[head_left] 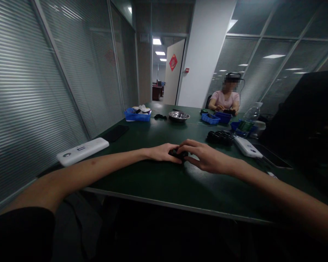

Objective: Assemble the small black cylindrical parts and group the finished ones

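Both hands meet over the green table [153, 182], around a small black part [182, 155] whose exact kind I cannot make out. From the left, my left hand [162, 152] grips it between thumb and fingers. My right hand [203, 154] comes in from the other side, its fingertips bent onto the top and right edge of the same part. Much of the part is hidden by the fingers. To the right, beyond my right hand, lies a cluster of black parts [220, 138].
Two white devices [83, 151] [247, 146] flank my arms. A black phone-like slab [116, 133], a filled blue basket [138, 115], a metal bowl [179, 116] and more blue baskets [210, 119] stand farther back. A person [224, 98] sits at the far right. A plastic bottle [253, 112] stands right.
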`<action>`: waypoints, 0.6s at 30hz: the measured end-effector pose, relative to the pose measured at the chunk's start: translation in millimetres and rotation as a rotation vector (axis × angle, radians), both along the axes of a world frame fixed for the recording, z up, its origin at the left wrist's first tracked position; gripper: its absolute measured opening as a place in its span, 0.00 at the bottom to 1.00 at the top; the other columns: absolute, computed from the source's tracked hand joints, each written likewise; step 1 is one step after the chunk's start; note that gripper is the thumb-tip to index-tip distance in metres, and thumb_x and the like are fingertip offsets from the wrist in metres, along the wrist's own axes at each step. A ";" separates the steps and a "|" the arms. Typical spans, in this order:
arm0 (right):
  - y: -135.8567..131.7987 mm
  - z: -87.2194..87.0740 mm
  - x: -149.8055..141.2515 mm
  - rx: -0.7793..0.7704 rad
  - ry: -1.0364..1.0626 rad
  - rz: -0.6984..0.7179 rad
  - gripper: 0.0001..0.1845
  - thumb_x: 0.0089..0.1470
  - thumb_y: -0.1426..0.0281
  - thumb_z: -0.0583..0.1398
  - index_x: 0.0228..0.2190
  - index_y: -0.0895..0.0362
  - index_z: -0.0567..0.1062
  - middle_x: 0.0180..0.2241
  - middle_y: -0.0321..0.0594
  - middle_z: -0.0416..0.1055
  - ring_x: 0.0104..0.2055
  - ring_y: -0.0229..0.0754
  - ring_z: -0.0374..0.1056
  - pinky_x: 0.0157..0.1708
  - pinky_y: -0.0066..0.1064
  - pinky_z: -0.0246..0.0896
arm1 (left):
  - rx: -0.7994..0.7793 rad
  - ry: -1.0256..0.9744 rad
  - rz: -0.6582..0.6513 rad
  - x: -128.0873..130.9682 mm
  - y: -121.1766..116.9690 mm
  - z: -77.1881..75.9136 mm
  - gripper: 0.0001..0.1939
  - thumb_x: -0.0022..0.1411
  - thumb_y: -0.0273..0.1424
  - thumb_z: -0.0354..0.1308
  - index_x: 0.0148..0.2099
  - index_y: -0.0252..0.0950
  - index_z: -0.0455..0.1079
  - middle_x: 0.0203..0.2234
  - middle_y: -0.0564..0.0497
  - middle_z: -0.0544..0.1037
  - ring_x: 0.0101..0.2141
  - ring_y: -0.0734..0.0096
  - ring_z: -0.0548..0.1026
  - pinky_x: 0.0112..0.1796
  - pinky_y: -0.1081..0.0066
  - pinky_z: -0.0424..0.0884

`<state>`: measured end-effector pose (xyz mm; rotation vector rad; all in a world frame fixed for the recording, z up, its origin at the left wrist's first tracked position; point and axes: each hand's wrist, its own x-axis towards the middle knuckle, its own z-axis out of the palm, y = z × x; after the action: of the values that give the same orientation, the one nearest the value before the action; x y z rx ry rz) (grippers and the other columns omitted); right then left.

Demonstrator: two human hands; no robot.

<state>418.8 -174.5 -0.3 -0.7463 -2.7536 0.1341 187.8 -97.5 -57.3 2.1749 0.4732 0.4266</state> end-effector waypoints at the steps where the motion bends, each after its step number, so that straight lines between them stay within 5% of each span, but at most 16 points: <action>1: 1.6 5.2 -1.0 -0.014 -0.027 -0.002 0.17 0.66 0.69 0.58 0.56 0.53 0.72 0.53 0.47 0.69 0.52 0.47 0.70 0.54 0.42 0.69 | 0.003 0.003 0.000 -0.1 0.5 -0.6 0.25 0.59 0.43 0.68 0.54 0.34 0.72 0.47 0.46 0.78 0.46 0.61 0.76 0.47 0.64 0.67; 5: 10.2 21.6 -7.6 -0.011 -0.148 -0.082 0.21 0.64 0.62 0.62 0.56 0.54 0.74 0.49 0.47 0.73 0.47 0.49 0.73 0.48 0.42 0.70 | 0.033 0.011 0.009 -0.8 0.5 -0.1 0.27 0.59 0.44 0.68 0.55 0.35 0.71 0.48 0.45 0.77 0.47 0.60 0.75 0.47 0.64 0.67; 13: 14.4 51.5 -19.7 -0.142 -0.329 0.046 0.20 0.62 0.75 0.61 0.54 0.55 0.75 0.51 0.45 0.74 0.49 0.46 0.73 0.48 0.37 0.67 | 0.005 0.041 0.043 -1.7 -0.8 2.5 0.25 0.58 0.44 0.69 0.52 0.34 0.73 0.47 0.45 0.78 0.46 0.61 0.77 0.47 0.62 0.69; 18: 24.2 51.2 -24.9 -0.084 -0.316 -0.024 0.17 0.61 0.62 0.64 0.49 0.55 0.78 0.45 0.45 0.78 0.42 0.47 0.74 0.41 0.36 0.68 | 0.011 0.021 0.046 -1.5 -2.3 2.1 0.29 0.58 0.44 0.69 0.58 0.36 0.71 0.51 0.45 0.78 0.50 0.58 0.76 0.52 0.59 0.67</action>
<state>393.9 -150.3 50.9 -0.8906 -3.0508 0.1381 186.3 -99.8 -55.2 2.1840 0.5343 0.4330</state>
